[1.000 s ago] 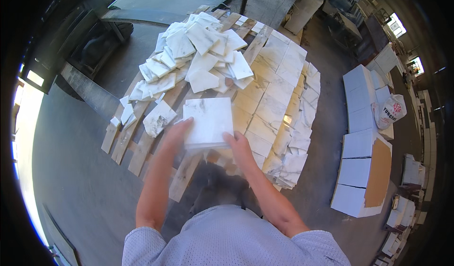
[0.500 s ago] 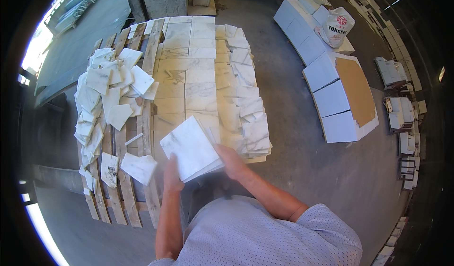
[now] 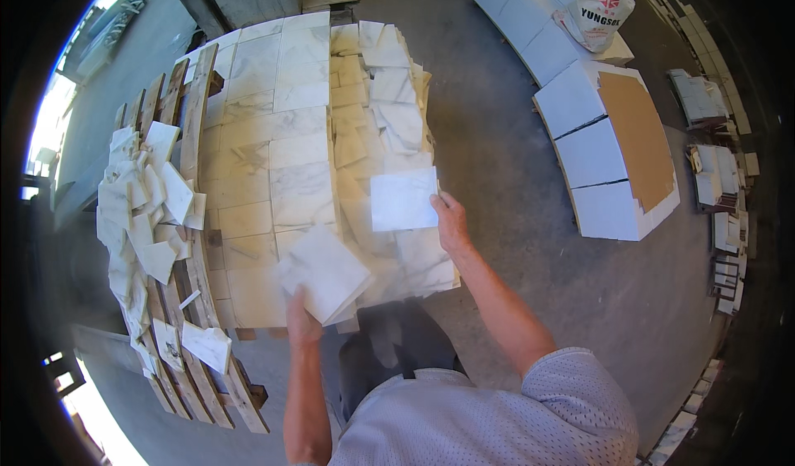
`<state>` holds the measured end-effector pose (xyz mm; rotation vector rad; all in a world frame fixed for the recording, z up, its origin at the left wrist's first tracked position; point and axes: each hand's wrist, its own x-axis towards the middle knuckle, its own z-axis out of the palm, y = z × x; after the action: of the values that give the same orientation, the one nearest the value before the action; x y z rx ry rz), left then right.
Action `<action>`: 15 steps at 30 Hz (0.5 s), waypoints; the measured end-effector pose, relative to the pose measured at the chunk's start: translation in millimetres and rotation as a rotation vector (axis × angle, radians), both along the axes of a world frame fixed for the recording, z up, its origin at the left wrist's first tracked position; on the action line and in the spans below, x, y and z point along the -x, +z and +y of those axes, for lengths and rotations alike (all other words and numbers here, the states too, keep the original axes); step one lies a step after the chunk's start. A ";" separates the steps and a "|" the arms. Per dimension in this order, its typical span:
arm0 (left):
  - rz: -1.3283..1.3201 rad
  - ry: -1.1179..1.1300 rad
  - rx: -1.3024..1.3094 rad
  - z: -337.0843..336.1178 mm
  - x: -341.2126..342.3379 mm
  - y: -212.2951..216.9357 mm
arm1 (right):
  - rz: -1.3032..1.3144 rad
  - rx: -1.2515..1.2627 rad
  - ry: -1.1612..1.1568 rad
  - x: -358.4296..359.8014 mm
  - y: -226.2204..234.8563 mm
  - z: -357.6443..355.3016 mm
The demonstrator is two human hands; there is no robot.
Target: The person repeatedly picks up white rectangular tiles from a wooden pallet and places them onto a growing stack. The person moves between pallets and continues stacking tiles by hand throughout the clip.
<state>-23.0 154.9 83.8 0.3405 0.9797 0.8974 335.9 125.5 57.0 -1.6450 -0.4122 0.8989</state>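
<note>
Since half a second ago my hands have parted; the stack I gripped together is now split; my right hand (image 3: 451, 222) pinches a single white marble tile (image 3: 403, 199) by its right edge, fingers clamped on it, above the right side of the tile pile (image 3: 273, 168); my left hand (image 3: 302, 325) grips the remaining small stack of tiles (image 3: 325, 274) from below, fingers closed on it, over the pile's near edge; the pile rests on a wooden pallet (image 3: 195, 118); broken tile scraps (image 3: 145, 209) heap along the pallet's left edge; white boxes (image 3: 596, 156) sit well apart on the concrete floor (image 3: 505, 135), one topped with brown cardboard (image 3: 636, 135).
</note>
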 end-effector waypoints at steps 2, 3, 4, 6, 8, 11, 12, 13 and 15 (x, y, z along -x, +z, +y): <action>0.059 0.012 0.081 -4.5 -2.5 -2.0 | -0.016 -0.095 -0.081 -39.2 -33.1 40.2; 0.075 0.017 0.102 -7.0 -3.2 -1.9 | 0.022 -0.068 -0.067 -58.7 -46.5 56.0; 0.084 0.028 0.095 -10.8 -4.4 -1.4 | 0.060 -0.058 -0.046 -76.8 -58.4 69.8; 0.085 0.045 0.061 -20.4 -8.4 -0.2 | -0.006 -0.026 0.005 -100.7 -80.5 96.9; 0.118 0.061 0.109 -27.3 -10.7 0.3 | -0.241 0.201 0.111 -118.9 -94.6 112.1; 0.145 0.057 0.145 -33.4 -9.9 0.7 | -0.715 0.613 0.233 -131.2 -105.4 119.5; 0.136 0.054 0.141 -33.7 -9.9 0.2 | -0.791 0.580 0.186 -131.7 -107.7 121.8; 0.156 0.043 0.159 -33.6 -9.6 -0.1 | -0.868 0.547 0.137 -130.9 -110.0 124.2; 0.147 0.023 0.149 -31.9 -9.7 -0.3 | -0.868 0.508 0.166 -129.7 -113.8 137.8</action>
<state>-13.3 123.0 83.6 0.2714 1.1810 0.8234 465.6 263.3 -56.8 -2.4736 -0.9762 0.3626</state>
